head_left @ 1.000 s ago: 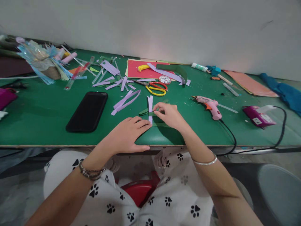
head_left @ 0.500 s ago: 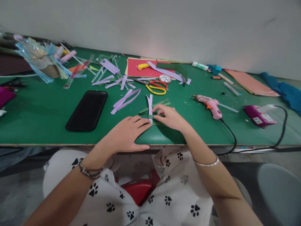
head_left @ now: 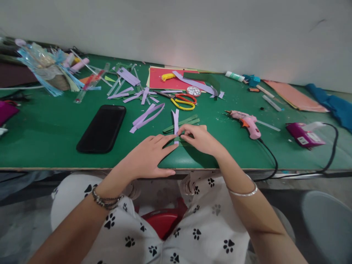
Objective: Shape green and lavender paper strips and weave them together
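A lilac paper strip (head_left: 176, 119) lies upright in front of me, its top end split into two tails. A narrow green paper strip (head_left: 180, 139) crosses its lower part. My left hand (head_left: 151, 154) rests flat with fingers spread, its fingertips pressing on the lilac strip where the two cross. My right hand (head_left: 196, 138) is curled from the right, thumb and index finger pinched at the green strip; the exact grip is partly hidden. Green strips (head_left: 189, 121) lie just behind my right hand. A folded lilac paper loop (head_left: 147, 117) lies to the left.
A black phone (head_left: 101, 128) lies left of my hands. Scissors (head_left: 183, 103) with red and yellow handles lie behind. On the right are a pink glue gun (head_left: 249, 124) with its cord and a purple power block (head_left: 305, 135). Lilac scraps (head_left: 129, 77) and red paper (head_left: 156, 79) lie farther back.
My left index finger has moved up to the crossing of the strips. The right thumb and index finger have drawn closer together there. The other things stay put.
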Action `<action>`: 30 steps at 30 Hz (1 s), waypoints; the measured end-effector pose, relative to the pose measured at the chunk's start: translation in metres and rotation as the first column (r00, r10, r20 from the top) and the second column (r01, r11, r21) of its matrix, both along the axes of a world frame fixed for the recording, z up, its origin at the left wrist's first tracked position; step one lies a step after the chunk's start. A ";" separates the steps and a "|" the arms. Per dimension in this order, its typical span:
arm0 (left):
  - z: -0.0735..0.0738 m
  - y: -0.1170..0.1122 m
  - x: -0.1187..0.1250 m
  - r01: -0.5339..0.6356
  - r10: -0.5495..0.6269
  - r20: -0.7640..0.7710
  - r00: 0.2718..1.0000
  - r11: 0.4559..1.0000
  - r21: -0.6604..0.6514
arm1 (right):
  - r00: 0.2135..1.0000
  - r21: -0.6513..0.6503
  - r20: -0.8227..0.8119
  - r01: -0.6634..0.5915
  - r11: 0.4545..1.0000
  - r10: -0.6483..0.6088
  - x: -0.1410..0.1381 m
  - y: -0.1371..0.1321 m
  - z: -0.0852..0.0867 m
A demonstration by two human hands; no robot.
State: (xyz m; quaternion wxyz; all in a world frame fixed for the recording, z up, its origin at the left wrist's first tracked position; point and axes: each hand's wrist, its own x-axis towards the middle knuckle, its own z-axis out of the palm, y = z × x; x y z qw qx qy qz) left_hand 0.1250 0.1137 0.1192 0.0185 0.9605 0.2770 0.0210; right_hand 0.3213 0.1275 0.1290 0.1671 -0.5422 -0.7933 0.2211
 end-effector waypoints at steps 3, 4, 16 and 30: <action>-0.001 0.000 0.000 0.003 -0.003 0.000 1.000 1.000 0.003 | 1.000 -0.011 0.018 -0.018 1.000 0.018 0.001 -0.001 -0.001; -0.001 0.000 0.000 0.003 -0.003 0.002 1.000 1.000 0.004 | 0.999 -0.009 0.029 -0.016 1.000 0.017 0.001 -0.001 -0.001; -0.001 0.000 0.000 -0.002 0.002 -0.006 1.000 1.000 -0.005 | 0.993 0.011 0.096 0.061 0.998 -0.062 0.002 -0.005 0.005; -0.001 0.001 0.000 0.001 -0.001 -0.008 1.000 1.000 -0.013 | 0.964 0.002 0.209 0.166 0.986 -0.163 0.005 -0.009 0.006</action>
